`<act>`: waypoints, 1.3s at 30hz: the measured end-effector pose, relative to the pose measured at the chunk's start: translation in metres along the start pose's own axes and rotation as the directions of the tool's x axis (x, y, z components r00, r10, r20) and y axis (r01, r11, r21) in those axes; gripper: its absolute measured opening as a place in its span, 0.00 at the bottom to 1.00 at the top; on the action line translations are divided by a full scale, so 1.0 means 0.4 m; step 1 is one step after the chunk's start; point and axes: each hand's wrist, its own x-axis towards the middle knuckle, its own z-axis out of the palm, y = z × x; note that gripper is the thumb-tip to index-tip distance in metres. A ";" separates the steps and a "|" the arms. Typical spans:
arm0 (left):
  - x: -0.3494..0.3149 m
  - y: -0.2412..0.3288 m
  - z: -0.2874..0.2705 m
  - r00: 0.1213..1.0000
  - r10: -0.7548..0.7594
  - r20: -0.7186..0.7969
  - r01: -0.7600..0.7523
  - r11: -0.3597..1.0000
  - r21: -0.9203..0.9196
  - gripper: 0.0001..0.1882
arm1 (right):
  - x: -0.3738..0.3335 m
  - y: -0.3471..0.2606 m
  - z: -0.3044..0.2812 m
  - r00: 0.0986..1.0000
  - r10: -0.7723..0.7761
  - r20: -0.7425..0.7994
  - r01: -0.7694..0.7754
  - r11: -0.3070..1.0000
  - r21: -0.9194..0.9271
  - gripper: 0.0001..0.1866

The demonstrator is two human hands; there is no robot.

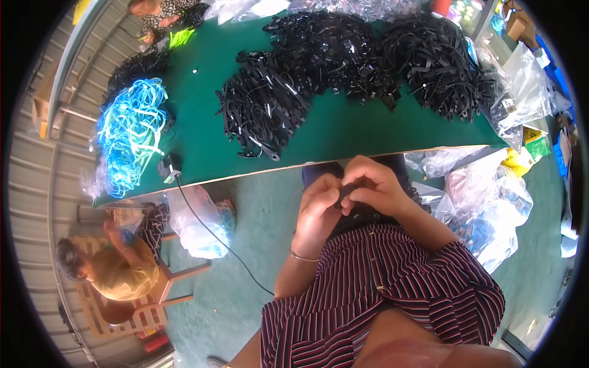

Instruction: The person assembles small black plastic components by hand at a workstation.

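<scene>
Both hands meet in front of my lap, just below the table's near edge. My left hand (320, 201) is closed, its thumb and fingers pinching a small black piece (348, 192). The right hand (375, 187) is closed on the same piece from the other side, with its fingers bent over it. My fingers cover most of the piece, so its exact kind cannot be made out. Beyond my hands, heaps of black straps (267, 104) with small shiny fittings lie on the green table (202, 132).
Light-blue straps (132, 132) are heaped at the table's left end, near a black box-shaped device (170, 167) with a trailing cable (211, 232). Stuffed clear bags (485, 208) stand at right; another bag (199, 221) is under the table. A person (126, 270) sits at left, another (165, 18) beyond.
</scene>
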 end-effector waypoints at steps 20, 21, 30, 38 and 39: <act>-0.008 -0.013 0.016 0.939 0.297 -0.170 -0.181 0.853 0.489 0.10 | 0.006 -0.043 -0.018 0.988 -0.122 -0.099 0.001 0.637 -0.771 0.06; -0.008 -0.014 0.016 0.939 0.312 -0.147 -0.191 0.825 0.531 0.10 | 0.007 -0.048 -0.015 0.986 -0.145 -0.080 0.024 0.602 -0.798 0.07; -0.013 0.003 0.008 0.996 0.081 -0.027 -0.030 0.629 0.777 0.05 | -0.003 -0.035 -0.027 0.999 0.052 -0.001 -0.043 0.803 -0.595 0.13; -0.036 0.001 0.038 0.993 -0.096 -0.069 0.115 0.920 0.374 0.12 | -0.043 -0.016 0.001 0.970 0.243 -0.005 -0.242 0.970 0.023 0.14; -0.035 -0.002 0.037 0.996 -0.074 -0.058 0.088 0.951 0.295 0.15 | -0.046 -0.009 0.000 0.973 0.229 0.000 -0.227 0.968 0.104 0.14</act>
